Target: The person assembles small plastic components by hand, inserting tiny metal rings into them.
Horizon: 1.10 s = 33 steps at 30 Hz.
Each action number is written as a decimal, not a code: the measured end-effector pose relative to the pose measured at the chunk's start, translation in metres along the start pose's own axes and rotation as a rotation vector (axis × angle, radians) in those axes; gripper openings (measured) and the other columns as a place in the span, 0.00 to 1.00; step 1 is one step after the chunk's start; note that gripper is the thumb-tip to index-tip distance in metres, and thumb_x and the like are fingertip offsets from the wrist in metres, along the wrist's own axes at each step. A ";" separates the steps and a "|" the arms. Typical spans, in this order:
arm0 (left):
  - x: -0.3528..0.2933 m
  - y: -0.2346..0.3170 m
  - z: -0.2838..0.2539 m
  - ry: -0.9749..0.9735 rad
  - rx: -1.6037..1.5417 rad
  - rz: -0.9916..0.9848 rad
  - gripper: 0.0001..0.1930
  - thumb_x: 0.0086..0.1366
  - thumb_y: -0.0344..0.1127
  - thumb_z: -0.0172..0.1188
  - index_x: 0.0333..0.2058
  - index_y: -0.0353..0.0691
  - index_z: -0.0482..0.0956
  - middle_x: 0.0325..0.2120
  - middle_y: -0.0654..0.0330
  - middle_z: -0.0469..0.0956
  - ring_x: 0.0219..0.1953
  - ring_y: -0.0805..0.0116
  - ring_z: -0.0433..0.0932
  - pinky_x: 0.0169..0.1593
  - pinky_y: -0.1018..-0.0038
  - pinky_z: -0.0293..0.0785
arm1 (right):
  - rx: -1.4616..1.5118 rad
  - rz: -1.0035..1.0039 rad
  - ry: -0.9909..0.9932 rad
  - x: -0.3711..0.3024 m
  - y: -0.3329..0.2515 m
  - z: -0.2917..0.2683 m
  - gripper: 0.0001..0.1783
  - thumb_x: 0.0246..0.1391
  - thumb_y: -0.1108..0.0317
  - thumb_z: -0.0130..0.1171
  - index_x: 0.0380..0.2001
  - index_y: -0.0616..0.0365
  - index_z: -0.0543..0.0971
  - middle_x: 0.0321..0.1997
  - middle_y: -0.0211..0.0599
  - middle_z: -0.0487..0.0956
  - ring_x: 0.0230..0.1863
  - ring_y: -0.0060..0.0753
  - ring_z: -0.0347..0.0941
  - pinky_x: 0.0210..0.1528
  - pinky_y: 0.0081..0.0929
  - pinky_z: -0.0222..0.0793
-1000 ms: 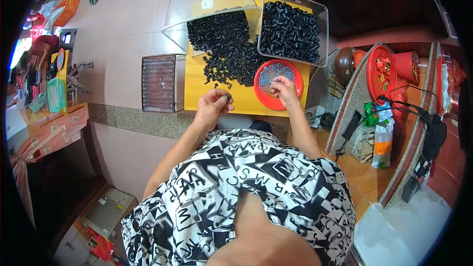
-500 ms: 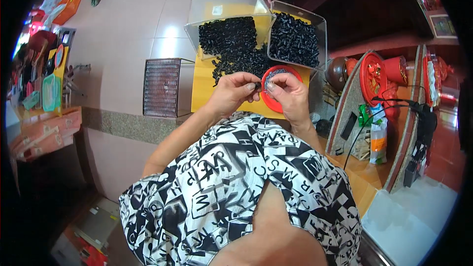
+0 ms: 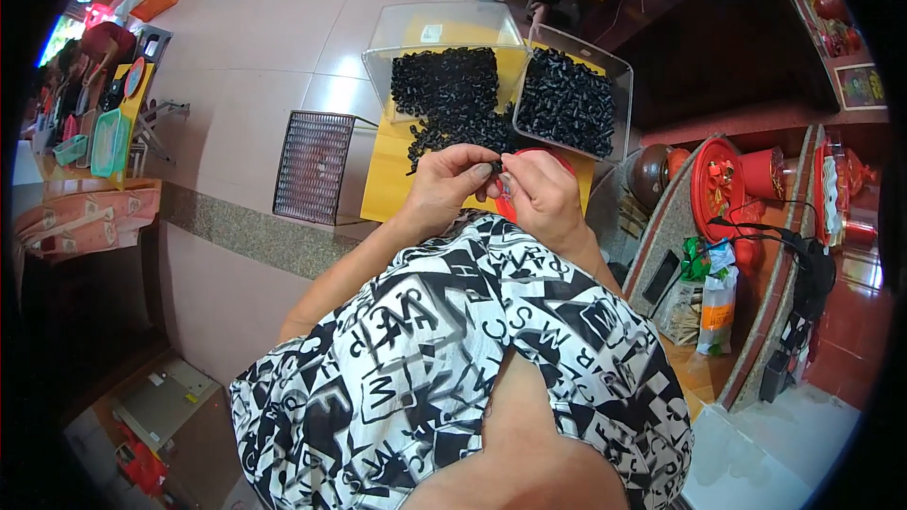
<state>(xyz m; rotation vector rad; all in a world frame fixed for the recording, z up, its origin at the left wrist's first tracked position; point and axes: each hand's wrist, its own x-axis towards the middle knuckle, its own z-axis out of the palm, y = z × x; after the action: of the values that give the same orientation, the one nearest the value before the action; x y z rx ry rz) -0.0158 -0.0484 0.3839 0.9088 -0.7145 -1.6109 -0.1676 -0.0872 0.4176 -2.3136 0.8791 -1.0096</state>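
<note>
My left hand (image 3: pixel 452 184) and my right hand (image 3: pixel 540 191) meet close in front of my chest, fingertips pinched together on a small black part (image 3: pixel 497 167). Beneath them lies a yellow table (image 3: pixel 385 179) with a loose pile of small black parts (image 3: pixel 452 94). A clear tray (image 3: pixel 571 104) full of the same black parts stands at the right of the pile. A red bowl (image 3: pixel 556 157) is mostly hidden behind my right hand. A second clear tray (image 3: pixel 436 26) rises behind the pile.
A dark wire basket (image 3: pixel 313 166) stands on the tiled floor left of the table. Red decorations (image 3: pixel 729 179), a brown pot (image 3: pixel 650 175) and packets (image 3: pixel 716 300) crowd the right side. A stone ledge (image 3: pixel 248 232) runs below. Coloured bins (image 3: pixel 106 132) sit far left.
Both hands have come up off the table and the red bowl and drawn together near my chest, now pinching a small black part between them.
</note>
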 end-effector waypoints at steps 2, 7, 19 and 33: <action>-0.001 -0.002 -0.002 0.003 0.062 -0.005 0.08 0.58 0.24 0.48 0.37 0.30 0.71 0.25 0.57 0.74 0.26 0.73 0.73 0.29 0.81 0.69 | -0.120 -0.077 -0.035 -0.001 -0.001 0.002 0.13 0.35 0.80 0.54 0.31 0.65 0.73 0.25 0.42 0.71 0.26 0.42 0.69 0.26 0.30 0.65; 0.001 -0.010 -0.014 0.059 -0.035 -0.036 0.07 0.58 0.24 0.48 0.36 0.31 0.71 0.26 0.57 0.75 0.25 0.74 0.73 0.28 0.82 0.68 | -0.046 0.076 -0.049 -0.009 0.006 0.010 0.13 0.38 0.79 0.54 0.32 0.65 0.73 0.27 0.43 0.72 0.27 0.44 0.69 0.27 0.30 0.65; -0.017 -0.028 -0.068 0.237 -0.516 -0.172 0.08 0.55 0.25 0.50 0.35 0.33 0.70 0.29 0.53 0.73 0.27 0.69 0.72 0.32 0.77 0.67 | 0.762 1.567 0.051 -0.159 0.234 0.092 0.05 0.48 0.74 0.47 0.25 0.58 0.74 0.21 0.35 0.73 0.19 0.22 0.67 0.18 0.16 0.62; -0.043 -0.066 -0.098 0.392 -0.549 -0.235 0.09 0.54 0.26 0.52 0.36 0.34 0.72 0.29 0.53 0.73 0.27 0.67 0.71 0.31 0.77 0.67 | -0.090 0.946 -0.480 -0.138 0.228 0.207 0.13 0.41 0.70 0.51 0.34 0.58 0.74 0.32 0.49 0.75 0.36 0.46 0.72 0.39 0.35 0.67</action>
<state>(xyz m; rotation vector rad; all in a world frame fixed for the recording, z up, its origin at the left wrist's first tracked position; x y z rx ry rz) 0.0384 0.0088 0.2856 0.8764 0.1151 -1.6430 -0.1650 -0.1142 0.0810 -1.7055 1.5613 -0.0138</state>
